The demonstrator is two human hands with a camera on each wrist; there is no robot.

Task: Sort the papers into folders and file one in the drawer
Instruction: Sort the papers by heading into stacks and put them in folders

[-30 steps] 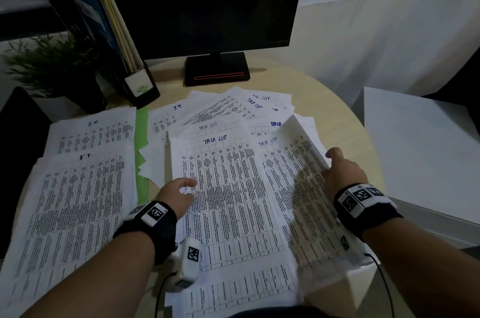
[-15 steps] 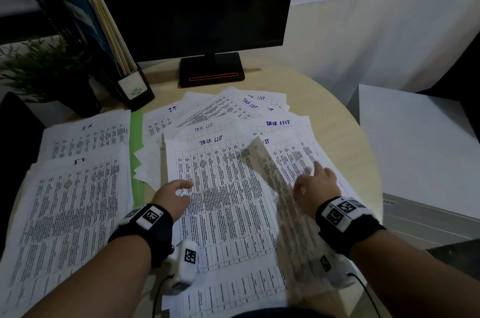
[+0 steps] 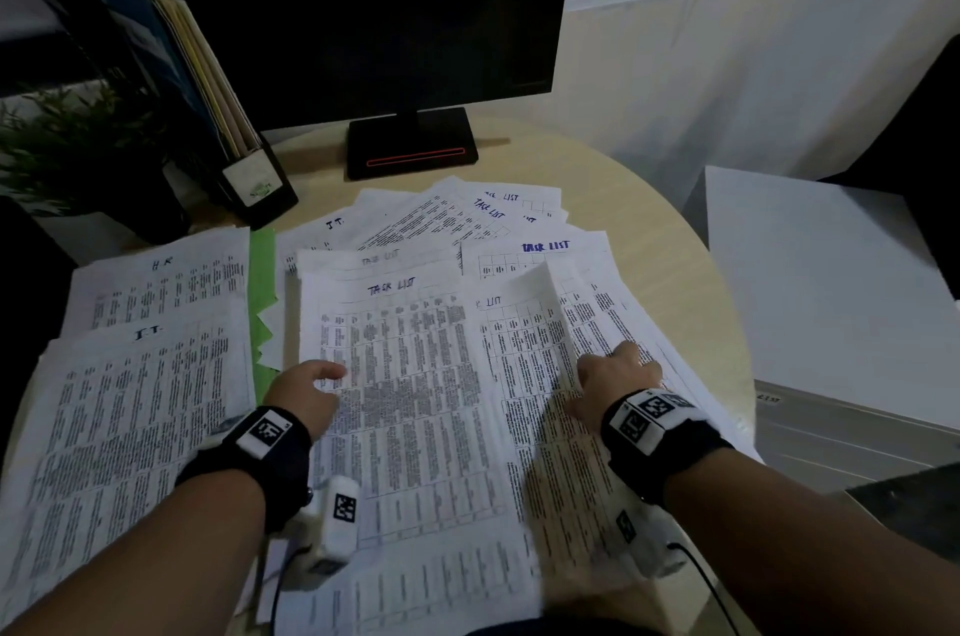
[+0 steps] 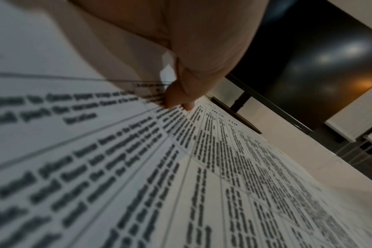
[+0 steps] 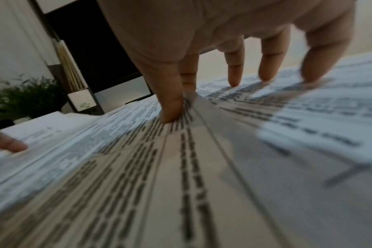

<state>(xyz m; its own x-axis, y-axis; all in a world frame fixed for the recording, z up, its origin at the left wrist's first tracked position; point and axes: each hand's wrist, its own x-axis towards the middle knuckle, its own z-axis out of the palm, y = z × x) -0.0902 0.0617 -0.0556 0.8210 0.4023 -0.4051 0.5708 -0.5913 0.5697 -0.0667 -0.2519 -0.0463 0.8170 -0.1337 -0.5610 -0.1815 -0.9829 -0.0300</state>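
Your left hand [image 3: 301,388] is resting flat-fingered on the middle paper [image 3: 405,375]; your right hand [image 3: 615,378] is pressing spread fingertips [image 5: 233,80] onto a curling sheet [image 3: 582,323], with bare table [image 3: 675,271] beyond it.

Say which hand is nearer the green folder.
Left. The left hand rests on the task-list sheets just right of the green folder; the right hand lies farther right, across the spread papers.
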